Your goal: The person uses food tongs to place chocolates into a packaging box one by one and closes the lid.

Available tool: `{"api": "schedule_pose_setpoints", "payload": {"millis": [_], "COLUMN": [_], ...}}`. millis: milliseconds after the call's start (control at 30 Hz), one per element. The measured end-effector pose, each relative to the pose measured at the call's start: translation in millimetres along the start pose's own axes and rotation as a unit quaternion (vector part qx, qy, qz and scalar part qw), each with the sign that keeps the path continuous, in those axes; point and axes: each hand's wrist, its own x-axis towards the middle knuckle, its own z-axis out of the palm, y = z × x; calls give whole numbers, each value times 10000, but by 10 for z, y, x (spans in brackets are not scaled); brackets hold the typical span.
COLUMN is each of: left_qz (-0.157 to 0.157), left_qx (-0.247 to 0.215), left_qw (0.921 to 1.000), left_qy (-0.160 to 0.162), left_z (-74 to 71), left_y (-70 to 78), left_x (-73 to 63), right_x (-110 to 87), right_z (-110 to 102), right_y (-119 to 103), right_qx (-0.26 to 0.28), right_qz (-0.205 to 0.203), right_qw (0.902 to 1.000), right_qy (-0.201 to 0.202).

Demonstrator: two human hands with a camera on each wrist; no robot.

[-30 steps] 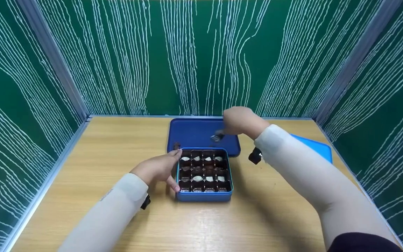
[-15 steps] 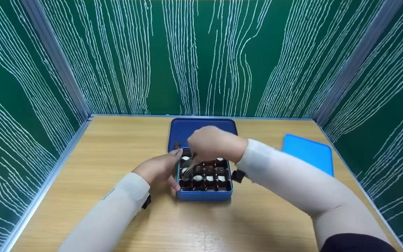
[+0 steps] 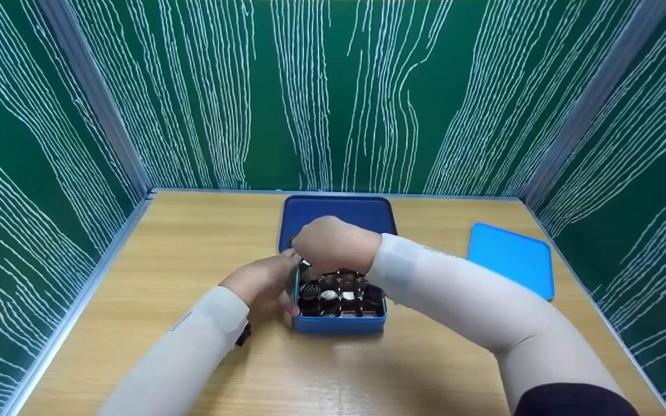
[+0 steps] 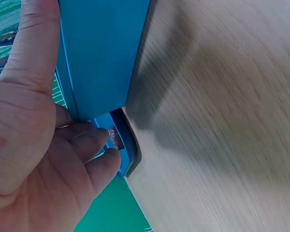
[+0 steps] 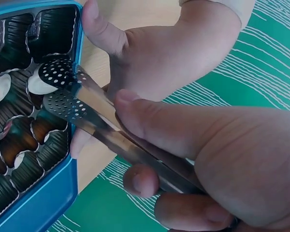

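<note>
A blue box [image 3: 339, 327] holds a brown tray with several dark and white-topped chocolates. My left hand [image 3: 261, 276] grips its left side, the thumb by the near corner and the fingers [image 4: 104, 166] round the far corner. Metal tongs [image 5: 99, 102] with perforated heads are held in my right hand [image 5: 251, 154], between thumb and fingers. In the right wrist view the tong heads reach into a compartment by the left wall, around a white piece [image 5: 37, 86]. Whether they pinch it I cannot tell. In the head view my right hand hides the back of the box.
A dark blue tray [image 3: 362, 211] lies directly behind the box. On it is a brown piece [image 4: 117, 139]. A bright blue lid [image 3: 512, 260] lies at the right on the wooden table [image 3: 194, 231]. Green panels [image 3: 333, 115] with white lines stand around the table.
My right hand has brought the tongs from above the dark blue tray leftward and nearer, down into the left side of the box. The left hand has stayed in place.
</note>
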Motion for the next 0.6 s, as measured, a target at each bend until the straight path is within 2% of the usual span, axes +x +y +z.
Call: {"api": "schedule_pose_setpoints", "payload": {"millis": [67,100,267,367,433,500,533,600], "left_qz": [166,293,800,1157,1250,1147,971,433], "left_qx": [244,533,903,1204,1387,1488,1329,507], "left_qw": [9996,9981,9927,9859,9824,9822,9864,9977], "left_qy": [1,22,-16,-50,-26,22,27,-147], "left_z": [-12,-26,-40,-35,-32,-26,-22,-6], "left_y": [-12,-19,-57,-66,-61,-45,-37,-16], "left_x": [16,25,59,47,27,9,5,-2], "right_x": [16,24,94,143,160,157,148,113], "right_z": [-2,-1,57,120,153,163,163,142], "right_y": [-24,-36,-87,-105,-110,-107,-99,-75], "right_qx": [21,44,37,27,57,114,171,291], "right_qz": [41,59,77,87,143,199,238,301], "right_qw": [10000,9999,9996,9989,9983,9978,9976,9972], "right_qy": [-56,-93,-286,-459,-557,-630,-631,-612]}}
